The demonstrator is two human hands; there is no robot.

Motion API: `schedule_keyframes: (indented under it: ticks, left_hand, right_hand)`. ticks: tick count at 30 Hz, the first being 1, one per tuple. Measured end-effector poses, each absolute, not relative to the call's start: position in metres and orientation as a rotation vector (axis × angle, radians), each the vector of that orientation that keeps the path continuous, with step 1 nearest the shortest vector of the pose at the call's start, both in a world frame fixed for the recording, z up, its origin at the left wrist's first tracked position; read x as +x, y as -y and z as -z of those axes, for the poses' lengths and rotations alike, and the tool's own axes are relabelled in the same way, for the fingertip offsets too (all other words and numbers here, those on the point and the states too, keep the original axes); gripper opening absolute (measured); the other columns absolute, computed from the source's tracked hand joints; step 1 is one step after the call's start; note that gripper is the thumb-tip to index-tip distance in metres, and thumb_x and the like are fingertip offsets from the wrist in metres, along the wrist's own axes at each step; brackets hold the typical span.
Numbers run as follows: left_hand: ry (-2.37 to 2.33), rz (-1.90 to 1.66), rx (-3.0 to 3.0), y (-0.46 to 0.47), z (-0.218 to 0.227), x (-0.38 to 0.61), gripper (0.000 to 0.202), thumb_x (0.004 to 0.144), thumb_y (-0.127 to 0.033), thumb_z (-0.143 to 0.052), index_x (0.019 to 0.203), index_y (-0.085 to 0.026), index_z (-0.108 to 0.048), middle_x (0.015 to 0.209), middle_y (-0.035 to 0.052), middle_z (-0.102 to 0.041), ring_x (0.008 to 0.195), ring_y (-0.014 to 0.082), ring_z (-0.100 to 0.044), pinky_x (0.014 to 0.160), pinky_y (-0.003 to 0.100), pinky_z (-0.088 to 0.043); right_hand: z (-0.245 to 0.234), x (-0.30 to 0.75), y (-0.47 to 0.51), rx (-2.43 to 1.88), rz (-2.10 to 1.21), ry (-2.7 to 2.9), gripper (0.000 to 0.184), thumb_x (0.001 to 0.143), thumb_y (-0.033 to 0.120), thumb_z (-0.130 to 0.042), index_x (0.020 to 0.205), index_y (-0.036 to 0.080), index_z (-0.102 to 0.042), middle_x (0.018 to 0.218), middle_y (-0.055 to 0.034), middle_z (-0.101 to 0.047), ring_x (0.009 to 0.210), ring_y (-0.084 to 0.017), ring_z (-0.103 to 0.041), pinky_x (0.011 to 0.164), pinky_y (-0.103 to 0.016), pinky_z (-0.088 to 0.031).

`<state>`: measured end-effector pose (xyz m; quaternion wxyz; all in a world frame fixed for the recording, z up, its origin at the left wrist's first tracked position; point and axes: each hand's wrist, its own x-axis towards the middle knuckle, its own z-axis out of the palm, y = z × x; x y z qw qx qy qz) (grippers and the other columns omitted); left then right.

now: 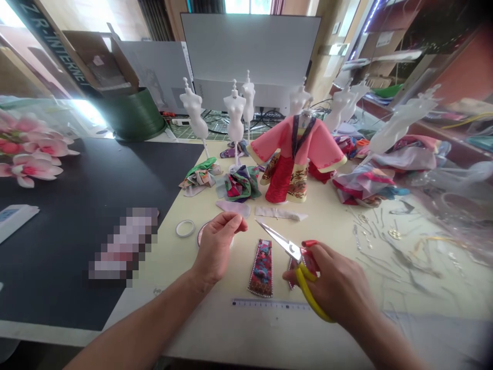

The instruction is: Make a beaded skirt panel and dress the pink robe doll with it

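My right hand (339, 280) holds a pair of scissors (304, 264) with yellow handles, its blades pointing up and left. The blades are slightly parted near their tips. A small red piece shows by the right index finger; I cannot tell what it is. My left hand (219, 241) is closed in a pinch just left of the blade tips, and whatever it holds is too small to make out. Below and between the hands lies a patterned fabric strip (262, 270) edged with tiny white beads. A second patterned piece is partly covered by the scissors and right hand.
A doll's pink robe with red skirt (292, 139) stands behind the hands, among white mannequins (234, 108) and heaped fabric. A tape roll (185, 228) lies left, a ruler strip (269, 304) in front. Thin wires and metal trinkets (395, 234) spread at right. A dark mat (88, 195) covers the left side.
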<state>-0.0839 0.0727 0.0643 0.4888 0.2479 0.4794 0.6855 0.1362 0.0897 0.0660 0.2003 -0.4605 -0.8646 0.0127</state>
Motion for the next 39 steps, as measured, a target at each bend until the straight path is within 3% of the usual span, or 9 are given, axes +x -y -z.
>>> schedule_keyframes:
  ticks: [9,22,29,39]
  left_hand:
    - [-1.182,-1.578,0.713,-0.071,-0.061,-0.082,0.011,0.075,-0.027,-0.070,0.074,-0.017,-0.066,0.070,-0.0008,-0.064,0.070,0.0108,-0.056,0.076,0.025,-0.044]
    - [-1.233,-1.441,0.861,-0.069,-0.060,-0.077,0.013,0.077,-0.028,-0.067,0.074,-0.016,-0.065,0.069,0.0008,-0.063,0.071,0.0123,-0.056,0.074,0.026,-0.043]
    - [-1.220,-1.414,0.892,-0.069,-0.060,-0.076,0.013,0.076,-0.028,-0.068,0.073,-0.016,-0.065,0.068,0.0013,-0.063,0.070,0.0130,-0.057,0.074,0.026,-0.045]
    - [-1.219,-1.350,0.891,-0.068,-0.061,-0.072,0.013,0.074,-0.028,-0.070,0.070,-0.016,-0.066,0.067,0.0014,-0.064,0.069,0.0134,-0.057,0.071,0.027,-0.046]
  right_hand:
    - [-0.048,0.182,-0.052,-1.160,-0.111,2.669,0.026,0.072,0.038,-0.067,0.086,0.018,-0.056,0.079,-0.0043,-0.064,0.067,-0.020,-0.063,0.057,-0.031,-0.049]
    - [-0.031,0.214,-0.030,-0.934,-0.100,2.813,0.042,0.081,0.034,-0.061,0.118,0.018,-0.050,0.109,-0.0114,-0.063,0.101,-0.026,-0.062,0.081,-0.040,-0.054]
    - [-0.028,0.213,-0.031,-0.947,-0.157,2.772,0.042,0.082,0.033,-0.059,0.121,0.019,-0.052,0.115,-0.0122,-0.061,0.101,-0.025,-0.062,0.078,-0.035,-0.056]
    - [-0.023,0.217,-0.030,-0.917,-0.248,2.772,0.047,0.083,0.033,-0.059,0.126,0.018,-0.049,0.122,-0.0132,-0.058,0.107,-0.026,-0.060,0.083,-0.039,-0.056]
